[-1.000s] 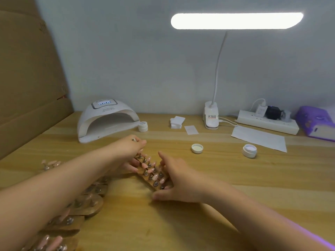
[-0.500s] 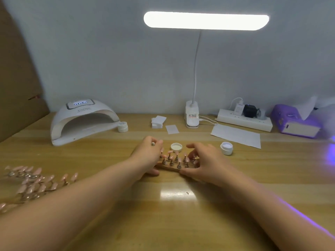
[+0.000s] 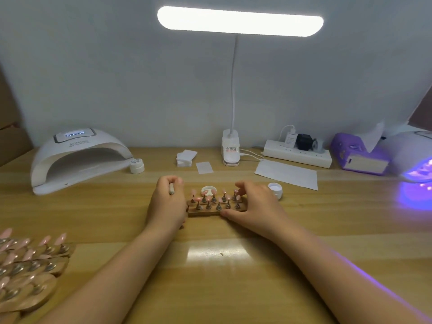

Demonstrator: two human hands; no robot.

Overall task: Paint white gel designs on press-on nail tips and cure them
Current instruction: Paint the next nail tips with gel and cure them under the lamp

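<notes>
A small wooden holder (image 3: 203,213) carrying several pink nail tips on metal stands sits in the middle of the wooden desk. My left hand (image 3: 167,202) rests at its left end with fingers curled round a thin brush (image 3: 171,189). My right hand (image 3: 254,204) grips the holder's right end, thumb at the front edge and fingers over the back. An open white gel pot (image 3: 275,189) stands just right of my right hand, and its lid (image 3: 208,190) lies behind the holder. A white curing lamp (image 3: 77,157) stands at the back left.
More holders with pink tips (image 3: 30,265) lie at the left front edge. A second lamp glowing purple (image 3: 418,160) is at the far right. A desk lamp base (image 3: 231,148), power strip (image 3: 297,155), paper sheet (image 3: 287,174), wipes (image 3: 185,157) and a small jar (image 3: 137,165) line the back.
Both hands carried the holder of tips from the left pile to the desk's middle and turned it to lie crosswise. The view swung right, and the glowing lamp came into sight.
</notes>
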